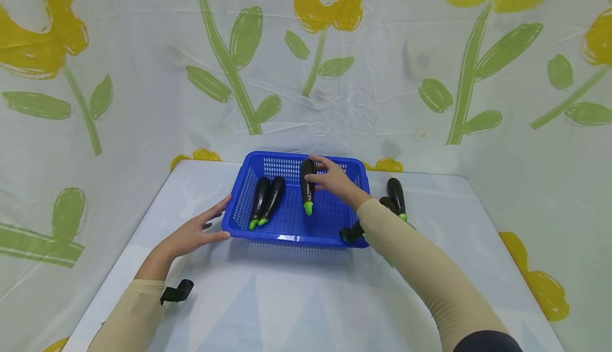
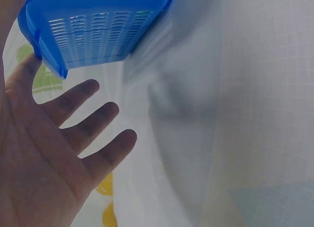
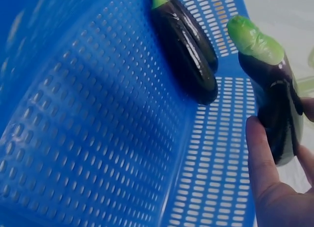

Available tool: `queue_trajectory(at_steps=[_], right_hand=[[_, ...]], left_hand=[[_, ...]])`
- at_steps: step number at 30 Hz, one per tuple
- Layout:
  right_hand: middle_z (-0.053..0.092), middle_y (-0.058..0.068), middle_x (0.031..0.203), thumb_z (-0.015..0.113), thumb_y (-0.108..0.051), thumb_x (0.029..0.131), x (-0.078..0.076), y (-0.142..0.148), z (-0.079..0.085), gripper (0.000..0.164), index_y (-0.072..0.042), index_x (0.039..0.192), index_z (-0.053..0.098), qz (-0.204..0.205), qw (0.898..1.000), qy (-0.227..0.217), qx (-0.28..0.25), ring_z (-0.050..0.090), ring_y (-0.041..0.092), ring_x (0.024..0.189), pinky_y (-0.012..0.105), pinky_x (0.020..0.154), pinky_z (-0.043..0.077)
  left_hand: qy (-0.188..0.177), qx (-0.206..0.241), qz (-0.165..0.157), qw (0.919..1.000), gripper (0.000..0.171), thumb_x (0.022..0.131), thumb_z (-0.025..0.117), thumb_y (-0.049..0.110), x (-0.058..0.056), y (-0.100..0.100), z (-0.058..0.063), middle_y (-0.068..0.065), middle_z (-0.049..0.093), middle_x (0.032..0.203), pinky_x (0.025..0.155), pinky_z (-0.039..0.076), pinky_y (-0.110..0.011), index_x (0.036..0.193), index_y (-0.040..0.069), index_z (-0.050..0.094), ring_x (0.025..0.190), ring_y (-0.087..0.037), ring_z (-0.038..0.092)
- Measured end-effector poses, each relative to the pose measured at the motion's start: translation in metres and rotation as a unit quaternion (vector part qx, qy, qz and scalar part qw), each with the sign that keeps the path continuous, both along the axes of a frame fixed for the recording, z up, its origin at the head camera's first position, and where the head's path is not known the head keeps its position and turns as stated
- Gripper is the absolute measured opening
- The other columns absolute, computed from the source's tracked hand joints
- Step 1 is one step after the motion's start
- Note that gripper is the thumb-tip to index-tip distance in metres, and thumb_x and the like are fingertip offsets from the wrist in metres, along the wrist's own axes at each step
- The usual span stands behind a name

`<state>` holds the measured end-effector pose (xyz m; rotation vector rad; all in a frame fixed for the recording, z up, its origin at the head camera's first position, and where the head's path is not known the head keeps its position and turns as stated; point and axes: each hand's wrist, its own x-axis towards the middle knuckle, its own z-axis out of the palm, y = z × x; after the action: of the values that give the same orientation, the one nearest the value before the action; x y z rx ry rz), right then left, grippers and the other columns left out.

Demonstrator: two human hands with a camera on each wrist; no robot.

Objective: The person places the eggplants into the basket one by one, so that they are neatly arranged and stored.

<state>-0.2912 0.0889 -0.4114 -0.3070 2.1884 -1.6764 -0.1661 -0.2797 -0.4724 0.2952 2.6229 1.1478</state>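
The eggplant (image 1: 307,190) is being pinched by the right hand (image 1: 334,178) at the head frame's centre, over a blue basket (image 1: 296,239) holding two other eggplants (image 1: 273,200) left of centre; the left hand (image 1: 193,235), fingers spread, is touching its rim.

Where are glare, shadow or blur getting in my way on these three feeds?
Head: bright glint on the blue basket's front rim, soft shadow on the table below it; left wrist: hazy picture, dark soft-edged shadow beside the basket; right wrist: white glare streaks along the two eggplants lying inside, nearest basket wall at upper left smeared.
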Motion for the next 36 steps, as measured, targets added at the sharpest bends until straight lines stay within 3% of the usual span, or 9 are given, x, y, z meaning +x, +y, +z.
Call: queue_trajectory(at_steps=[10, 22, 36], right_hand=[[0.04, 0.023, 0.153, 0.069, -0.011, 0.097, -0.006, -0.016, -0.002, 0.068, -0.015, 0.158, 0.039, -0.02, 1.0, -0.001, 0.0, 0.061, 0.038, 0.123, 0.04, 0.094, 0.058], [0.043, 0.022, 0.15, 0.07, -0.009, 0.096, -0.012, -0.029, -0.019, 0.066, -0.017, 0.155, 0.042, -0.022, 0.999, -0.026, 0.016, 0.063, 0.037, 0.119, 0.043, 0.094, 0.058], [0.04, 0.025, 0.153, 0.069, -0.007, 0.096, -0.017, -0.041, -0.024, 0.068, -0.013, 0.157, 0.04, -0.013, 0.998, -0.049, 0.022, 0.059, 0.04, 0.125, 0.044, 0.095, 0.057]], left_hand=[[0.0, 0.0, 0.001, 1.0, 0.097, 0.091, 0.073, 0.048, 0.001, 0.0, 0.0, -0.018, 0.02, 0.168, 0.112, 0.029, -0.071, 0.164, 0.035, 0.011, 0.148, -0.051, 0.024], [0.0, 0.002, 0.001, 1.0, 0.096, 0.091, 0.073, 0.049, 0.0, 0.0, 0.001, -0.017, 0.02, 0.168, 0.113, 0.03, -0.069, 0.164, 0.036, 0.012, 0.148, -0.05, 0.025], [-0.004, 0.008, 0.005, 0.9999, 0.095, 0.091, 0.072, 0.049, 0.0, 0.0, 0.0, -0.016, 0.02, 0.168, 0.114, 0.028, -0.069, 0.164, 0.035, 0.013, 0.149, -0.049, 0.024]])
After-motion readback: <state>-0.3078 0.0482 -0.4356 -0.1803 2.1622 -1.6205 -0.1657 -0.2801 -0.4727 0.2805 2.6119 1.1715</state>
